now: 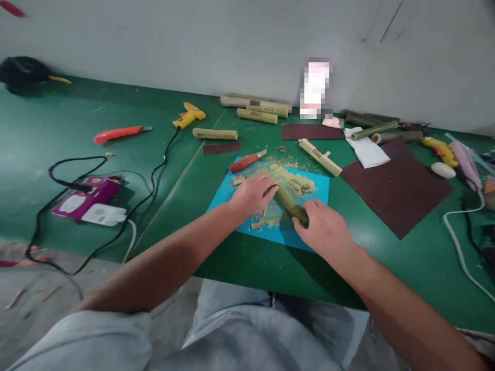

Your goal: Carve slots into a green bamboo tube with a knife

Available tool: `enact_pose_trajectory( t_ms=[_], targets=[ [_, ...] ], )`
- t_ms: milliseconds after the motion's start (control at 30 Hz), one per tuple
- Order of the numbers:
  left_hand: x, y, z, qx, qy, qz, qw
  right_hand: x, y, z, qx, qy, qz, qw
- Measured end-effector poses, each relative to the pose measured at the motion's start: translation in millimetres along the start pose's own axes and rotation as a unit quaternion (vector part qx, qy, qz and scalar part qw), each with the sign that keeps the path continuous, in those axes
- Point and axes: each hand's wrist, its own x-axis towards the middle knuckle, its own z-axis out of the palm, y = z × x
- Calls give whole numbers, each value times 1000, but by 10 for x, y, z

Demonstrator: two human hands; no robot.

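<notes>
A short greenish bamboo tube (289,201) is held at a slant over a blue sheet (284,236). My right hand (324,225) is closed round its near end, where a dark opening shows. My left hand (253,195) is closed at the far end, fingers bent onto the tube; whether a small thing is also under those fingertips is hidden. Pale shavings (303,181) and bamboo chips are scattered on the sheet. Just beyond my left hand lies a red-handled carving knife (247,162), blade pointing right.
Cut bamboo pieces (257,115) lie along the wall, another notched piece (320,157) nearer. Brown sheets (398,190) and white paper (367,149) are on the right. On the left are an orange cutter (119,134), a yellow glue gun (188,116) and a purple power strip (87,196) with looping cables.
</notes>
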Motion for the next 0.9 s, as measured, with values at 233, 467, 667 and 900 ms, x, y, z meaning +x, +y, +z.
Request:
enact_pose_trajectory(
  t_ms=[233, 467, 667, 900],
  targets=[
    [-37, 137, 42, -32, -12, 25, 999, 26, 17, 35, 28, -25, 12, 999],
    [-64, 163, 20, 3, -37, 64, 997, 21, 1, -24, 7, -38, 28, 999],
    [-46, 150, 78, -1, -78, 86, 993, 24, -5, -12, 2, -44, 26, 999],
    [-55, 207, 96, 25, -73, 88, 993, 12, -12, -18, -7, -38, 21, 999]
  ],
)
